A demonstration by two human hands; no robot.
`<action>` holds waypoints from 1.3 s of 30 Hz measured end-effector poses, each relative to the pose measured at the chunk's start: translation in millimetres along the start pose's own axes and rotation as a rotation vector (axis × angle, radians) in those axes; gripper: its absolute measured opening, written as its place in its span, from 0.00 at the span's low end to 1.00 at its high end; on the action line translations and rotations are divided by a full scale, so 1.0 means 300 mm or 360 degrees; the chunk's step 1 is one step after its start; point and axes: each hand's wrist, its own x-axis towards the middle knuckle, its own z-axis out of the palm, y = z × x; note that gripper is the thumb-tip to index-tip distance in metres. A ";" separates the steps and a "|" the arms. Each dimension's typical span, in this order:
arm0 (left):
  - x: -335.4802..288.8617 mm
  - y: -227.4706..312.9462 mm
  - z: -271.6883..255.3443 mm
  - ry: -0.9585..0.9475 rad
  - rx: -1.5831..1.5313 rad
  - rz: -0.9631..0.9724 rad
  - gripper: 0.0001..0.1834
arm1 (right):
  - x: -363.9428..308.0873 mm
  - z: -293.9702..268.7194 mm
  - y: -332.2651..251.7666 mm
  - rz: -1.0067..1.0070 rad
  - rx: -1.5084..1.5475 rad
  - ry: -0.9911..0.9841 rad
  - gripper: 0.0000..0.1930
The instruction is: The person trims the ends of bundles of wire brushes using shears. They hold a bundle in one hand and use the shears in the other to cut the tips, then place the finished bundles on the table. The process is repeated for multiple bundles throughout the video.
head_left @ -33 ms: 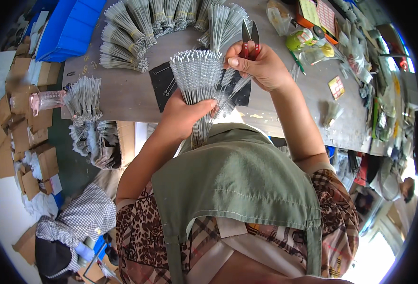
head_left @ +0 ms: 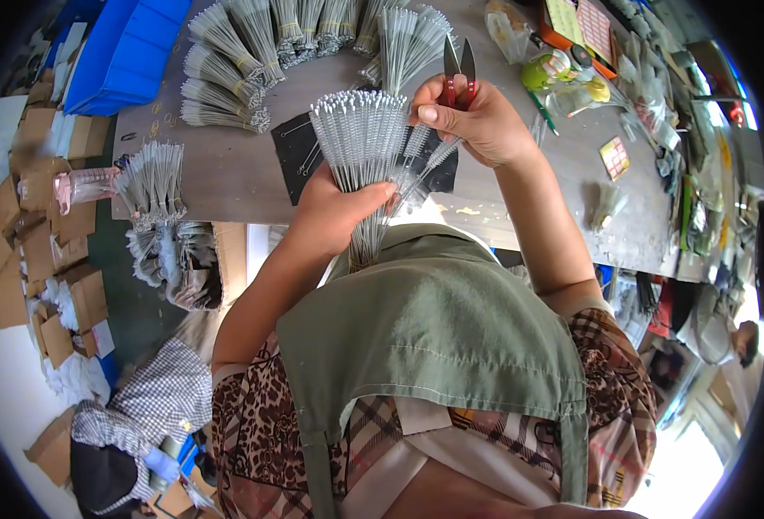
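Note:
My left hand (head_left: 340, 210) is wrapped round a fanned bundle of thin wire brushes (head_left: 360, 138), bristle ends up, wire ends down by my apron. My right hand (head_left: 475, 119) has red-handled scissors (head_left: 460, 73) tucked in its fingers, blades pointing away from me and slightly apart. Its thumb and forefinger are pinched together at the tip of a brush (head_left: 441, 154) that leans out of the bundle's right side. Whether they grip that tip is hard to see. Beneath the bundle lies a black mat (head_left: 294, 164) with a few loose brushes on it.
Tied brush bundles (head_left: 226, 65) form an arc at the back of the table (head_left: 243, 177). Another bunch (head_left: 153, 180) lies at its left edge, near a blue bin (head_left: 127, 56). Bottles (head_left: 546, 69) and an orange box (head_left: 563, 39) stand at right. Someone in a checked top (head_left: 161, 385) is at lower left.
Both my hands and the brush bundle stay as they were. The person at lower left has shifted slightly.

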 end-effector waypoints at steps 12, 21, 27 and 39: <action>0.009 0.011 0.001 0.0013 -0.0017 -0.0035 0.13 | -0.033 0.004 -0.011 -0.0081 -0.0158 0.0144 0.14; 0.030 0.001 -0.019 -0.0081 0.0004 -0.0077 0.13 | -0.015 0.029 0.007 -0.0347 0.0100 -0.0038 0.11; 0.035 0.013 -0.019 -0.0057 0.0007 -0.0131 0.12 | 0.003 0.013 0.034 -0.0132 -0.0044 0.0059 0.14; 0.061 -0.018 -0.048 -0.0154 -0.0021 -0.0256 0.14 | 0.009 0.013 0.099 -0.0102 0.0358 -0.0053 0.11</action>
